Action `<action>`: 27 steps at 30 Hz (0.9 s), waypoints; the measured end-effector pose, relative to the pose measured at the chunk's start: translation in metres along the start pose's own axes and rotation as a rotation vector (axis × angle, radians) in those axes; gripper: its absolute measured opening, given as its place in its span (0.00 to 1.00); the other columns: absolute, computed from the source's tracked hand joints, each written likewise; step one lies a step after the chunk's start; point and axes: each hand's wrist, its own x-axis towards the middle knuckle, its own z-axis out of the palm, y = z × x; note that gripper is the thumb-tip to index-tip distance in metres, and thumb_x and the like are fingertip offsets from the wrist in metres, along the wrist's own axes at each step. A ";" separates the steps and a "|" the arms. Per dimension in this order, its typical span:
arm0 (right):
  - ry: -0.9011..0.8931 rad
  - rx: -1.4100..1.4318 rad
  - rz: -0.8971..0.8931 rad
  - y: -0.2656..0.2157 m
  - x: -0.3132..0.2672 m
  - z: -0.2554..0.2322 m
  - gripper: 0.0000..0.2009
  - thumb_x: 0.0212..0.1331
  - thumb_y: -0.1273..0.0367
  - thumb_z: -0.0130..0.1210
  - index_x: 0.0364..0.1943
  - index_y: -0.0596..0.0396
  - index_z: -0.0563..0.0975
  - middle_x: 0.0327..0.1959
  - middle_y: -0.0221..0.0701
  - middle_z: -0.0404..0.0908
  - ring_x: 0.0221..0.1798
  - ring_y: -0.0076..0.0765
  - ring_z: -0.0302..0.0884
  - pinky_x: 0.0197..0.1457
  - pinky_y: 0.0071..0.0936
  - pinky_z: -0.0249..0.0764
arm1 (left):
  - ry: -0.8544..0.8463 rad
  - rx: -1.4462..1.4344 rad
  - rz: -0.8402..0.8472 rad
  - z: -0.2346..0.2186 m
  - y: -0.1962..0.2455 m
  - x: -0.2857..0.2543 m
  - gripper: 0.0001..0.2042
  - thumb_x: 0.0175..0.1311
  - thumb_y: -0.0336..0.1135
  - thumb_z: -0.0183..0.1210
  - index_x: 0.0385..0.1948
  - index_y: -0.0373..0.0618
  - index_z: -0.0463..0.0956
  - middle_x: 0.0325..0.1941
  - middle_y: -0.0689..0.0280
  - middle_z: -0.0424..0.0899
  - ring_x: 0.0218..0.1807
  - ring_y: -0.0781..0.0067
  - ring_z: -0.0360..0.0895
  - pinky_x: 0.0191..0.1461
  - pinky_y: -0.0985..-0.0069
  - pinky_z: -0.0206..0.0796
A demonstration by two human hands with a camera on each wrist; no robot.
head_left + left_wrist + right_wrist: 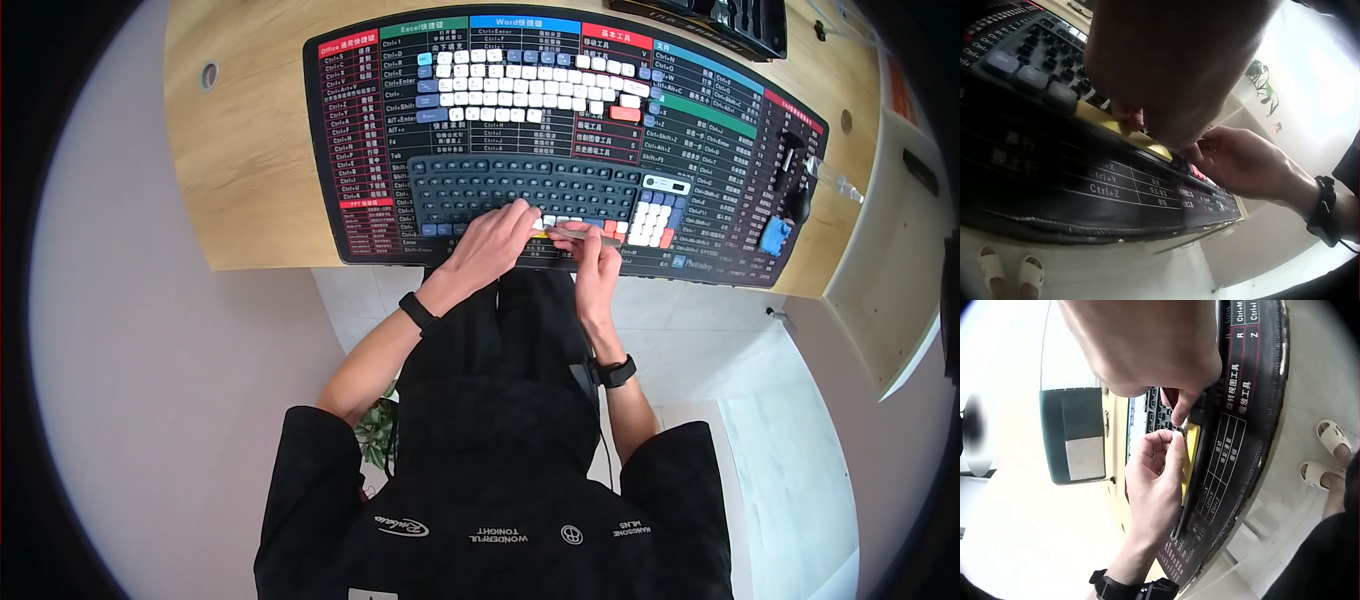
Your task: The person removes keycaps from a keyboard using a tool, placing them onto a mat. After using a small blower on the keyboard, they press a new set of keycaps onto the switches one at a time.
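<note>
A dark keyboard [520,185] lies on the desk mat, most of its switches bare. My left hand [492,240] reaches over its near row, thumb and forefinger together at a small white keycap [545,222]. Beneath those fingers runs a yellow space bar [1100,119], partly hidden by them. My right hand [597,270] pinches a slim grey tool [590,236], whose tip points left toward the other fingertips. In the right wrist view the left hand [1157,481] and right hand [1166,369] nearly meet over the near row.
Loose white, blue and red keycaps [520,80] lie in rows behind the keyboard. A white number pad [655,215] is fitted on its right. Farther right are a black-handled tool [800,195] and a blue object [775,236]. A black box [740,25] stands at the back.
</note>
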 end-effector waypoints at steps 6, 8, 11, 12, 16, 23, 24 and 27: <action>-0.058 -0.075 -0.012 -0.025 0.019 -0.002 0.22 0.84 0.64 0.35 0.37 0.63 0.78 0.38 0.37 0.86 0.33 0.27 0.82 0.38 0.25 0.77 | -0.085 -0.057 -0.021 -0.008 0.001 0.003 0.09 0.68 0.25 0.61 0.44 0.36 0.71 0.45 0.57 0.76 0.37 0.53 0.84 0.39 0.61 0.76; -0.155 -0.219 0.018 -0.037 0.028 -0.003 0.18 0.82 0.66 0.40 0.35 0.61 0.77 0.29 0.33 0.84 0.25 0.26 0.78 0.30 0.27 0.72 | 0.026 -0.201 -0.088 -0.017 0.006 0.008 0.08 0.69 0.24 0.60 0.43 0.36 0.70 0.44 0.56 0.79 0.37 0.51 0.84 0.39 0.63 0.76; -0.225 -0.579 -0.161 -0.065 0.043 0.009 0.14 0.79 0.67 0.46 0.37 0.62 0.77 0.20 0.33 0.79 0.21 0.29 0.75 0.27 0.31 0.69 | 0.007 -0.414 -0.313 -0.027 0.008 0.019 0.07 0.73 0.25 0.57 0.45 0.37 0.69 0.41 0.57 0.81 0.35 0.58 0.84 0.38 0.68 0.75; -0.241 -0.610 -0.121 -0.069 0.047 0.014 0.12 0.75 0.66 0.53 0.38 0.62 0.77 0.18 0.37 0.75 0.19 0.35 0.74 0.27 0.33 0.67 | 0.009 -0.414 -0.315 -0.031 0.007 0.024 0.07 0.73 0.25 0.57 0.45 0.37 0.69 0.41 0.57 0.81 0.35 0.58 0.84 0.38 0.68 0.75; -0.319 -0.757 -0.201 -0.087 0.062 0.029 0.11 0.72 0.67 0.58 0.38 0.63 0.79 0.19 0.42 0.75 0.19 0.44 0.71 0.27 0.35 0.66 | 0.057 -0.642 -0.329 -0.041 0.006 0.048 0.06 0.77 0.26 0.55 0.48 0.37 0.69 0.36 0.62 0.81 0.35 0.75 0.79 0.39 0.76 0.71; -0.323 -0.786 -0.180 -0.099 0.078 0.034 0.12 0.72 0.66 0.58 0.38 0.64 0.81 0.19 0.42 0.76 0.20 0.43 0.70 0.28 0.35 0.66 | 0.039 -0.837 -0.373 -0.043 -0.010 0.065 0.06 0.77 0.25 0.53 0.50 0.37 0.71 0.37 0.69 0.79 0.34 0.86 0.72 0.38 0.82 0.67; -0.333 -0.769 -0.159 -0.098 0.080 0.034 0.12 0.72 0.66 0.59 0.38 0.64 0.81 0.19 0.38 0.76 0.19 0.35 0.70 0.27 0.33 0.65 | 0.061 -0.847 -0.361 -0.043 -0.011 0.067 0.06 0.77 0.25 0.52 0.51 0.38 0.71 0.37 0.69 0.79 0.34 0.86 0.72 0.38 0.82 0.67; -0.364 -0.703 -0.083 -0.099 0.086 0.036 0.12 0.72 0.66 0.59 0.36 0.64 0.82 0.18 0.34 0.76 0.20 0.26 0.70 0.26 0.30 0.64 | 0.082 -0.962 -0.410 -0.045 -0.014 0.072 0.08 0.78 0.26 0.51 0.53 0.37 0.72 0.37 0.69 0.79 0.34 0.86 0.72 0.38 0.83 0.67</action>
